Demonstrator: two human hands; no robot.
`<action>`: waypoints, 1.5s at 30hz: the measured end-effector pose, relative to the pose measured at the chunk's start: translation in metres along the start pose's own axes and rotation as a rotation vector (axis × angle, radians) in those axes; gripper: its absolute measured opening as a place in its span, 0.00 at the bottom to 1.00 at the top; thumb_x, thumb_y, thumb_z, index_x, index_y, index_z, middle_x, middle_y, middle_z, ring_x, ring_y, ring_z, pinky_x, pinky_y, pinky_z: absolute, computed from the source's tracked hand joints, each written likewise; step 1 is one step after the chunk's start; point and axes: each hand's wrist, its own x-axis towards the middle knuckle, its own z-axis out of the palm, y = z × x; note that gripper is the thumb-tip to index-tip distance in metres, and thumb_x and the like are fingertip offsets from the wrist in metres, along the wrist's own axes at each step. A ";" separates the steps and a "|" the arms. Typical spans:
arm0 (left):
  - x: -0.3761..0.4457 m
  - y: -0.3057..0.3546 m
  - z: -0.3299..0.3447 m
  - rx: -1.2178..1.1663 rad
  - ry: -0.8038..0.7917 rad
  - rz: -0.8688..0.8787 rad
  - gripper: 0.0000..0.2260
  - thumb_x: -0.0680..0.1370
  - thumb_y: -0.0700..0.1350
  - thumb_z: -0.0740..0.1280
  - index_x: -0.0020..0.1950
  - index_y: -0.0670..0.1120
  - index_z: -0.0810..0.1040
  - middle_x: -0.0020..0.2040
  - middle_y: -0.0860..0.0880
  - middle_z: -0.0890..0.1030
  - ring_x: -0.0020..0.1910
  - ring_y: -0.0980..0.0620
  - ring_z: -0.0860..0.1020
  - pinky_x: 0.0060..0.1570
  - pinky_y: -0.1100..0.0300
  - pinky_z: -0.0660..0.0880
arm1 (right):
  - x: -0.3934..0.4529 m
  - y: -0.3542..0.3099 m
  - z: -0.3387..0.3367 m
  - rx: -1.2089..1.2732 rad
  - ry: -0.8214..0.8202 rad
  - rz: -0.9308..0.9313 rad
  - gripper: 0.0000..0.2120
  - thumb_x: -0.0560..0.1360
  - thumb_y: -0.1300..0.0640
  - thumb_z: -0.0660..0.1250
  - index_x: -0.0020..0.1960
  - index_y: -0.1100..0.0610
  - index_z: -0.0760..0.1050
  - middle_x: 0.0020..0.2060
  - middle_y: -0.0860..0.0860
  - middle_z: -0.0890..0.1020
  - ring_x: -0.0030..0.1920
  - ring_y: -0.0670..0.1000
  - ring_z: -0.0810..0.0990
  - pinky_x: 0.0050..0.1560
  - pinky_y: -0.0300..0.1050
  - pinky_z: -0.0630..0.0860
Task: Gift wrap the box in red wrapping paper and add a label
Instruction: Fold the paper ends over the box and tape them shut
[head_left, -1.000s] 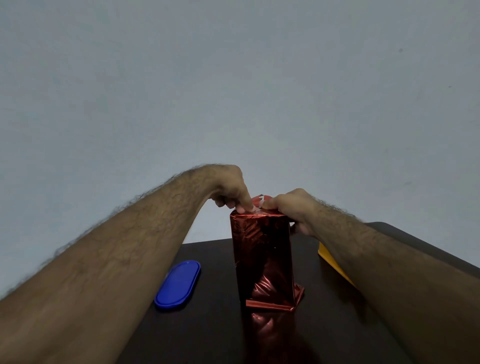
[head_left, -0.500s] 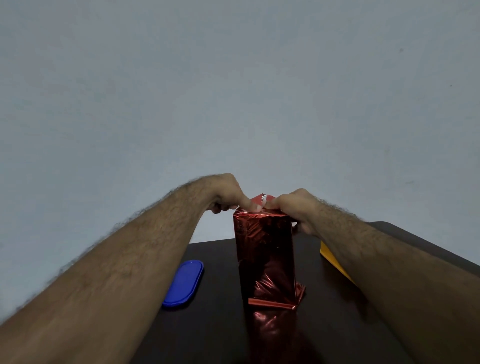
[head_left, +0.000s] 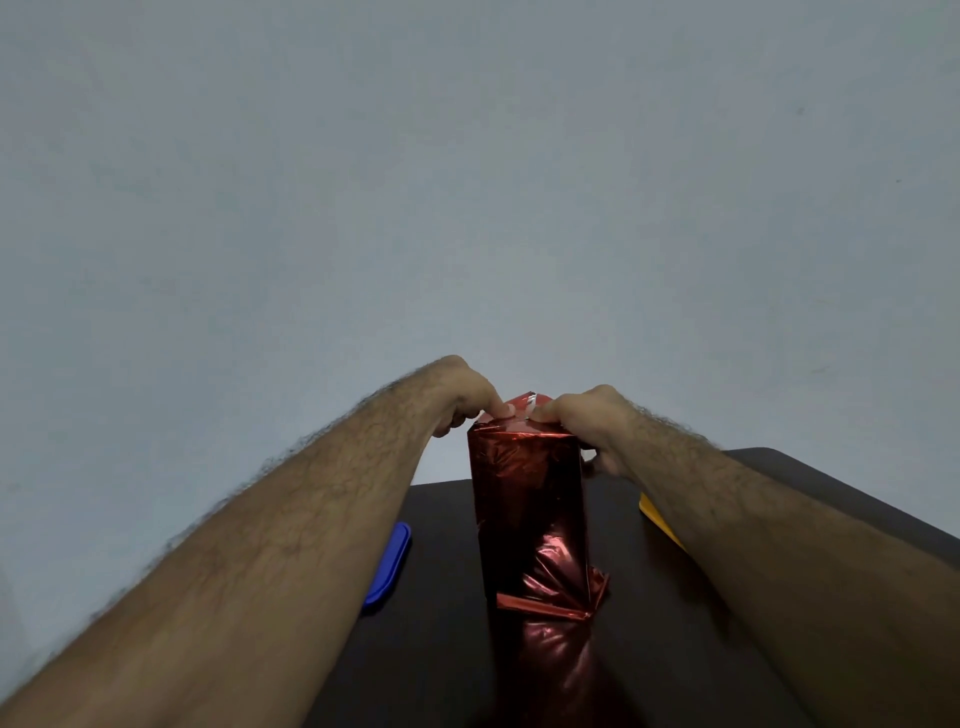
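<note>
1. Box (head_left: 527, 514) upright at tabletop (head_left: 447, 649) centre, red-wrapped
2. Left hand (head_left: 465, 397), right hand (head_left: 584, 418): each grip pinches the top flap, likely creasing it closed
3. Blue lid (head_left: 387, 569) at 9 o'clock

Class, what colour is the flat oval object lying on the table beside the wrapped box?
Blue: the oval object shows best in the head view, partly behind the left forearm.

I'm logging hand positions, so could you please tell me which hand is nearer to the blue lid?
Left. The left hand is at the wrapped box's top, above the blue lid; the right hand is beyond the box.
</note>
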 end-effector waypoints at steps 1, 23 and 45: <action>0.000 -0.001 0.001 0.020 0.070 0.046 0.18 0.74 0.47 0.82 0.48 0.39 0.78 0.40 0.46 0.76 0.33 0.50 0.69 0.30 0.60 0.65 | -0.002 -0.001 0.000 0.003 0.002 0.005 0.21 0.69 0.56 0.82 0.58 0.61 0.79 0.48 0.56 0.85 0.40 0.52 0.83 0.31 0.44 0.78; -0.056 -0.061 0.007 -0.061 0.077 0.511 0.17 0.64 0.41 0.85 0.48 0.50 0.84 0.52 0.47 0.86 0.51 0.43 0.85 0.50 0.47 0.83 | -0.048 -0.009 -0.025 -0.337 -0.050 -0.452 0.27 0.68 0.30 0.77 0.56 0.48 0.82 0.43 0.47 0.84 0.39 0.46 0.80 0.41 0.44 0.78; 0.006 -0.067 0.033 -0.810 0.021 0.489 0.07 0.79 0.39 0.76 0.46 0.35 0.86 0.42 0.40 0.86 0.39 0.48 0.84 0.42 0.57 0.82 | 0.027 -0.026 -0.009 -0.216 -0.384 -0.443 0.13 0.72 0.53 0.81 0.47 0.62 0.85 0.42 0.56 0.85 0.43 0.53 0.79 0.48 0.52 0.72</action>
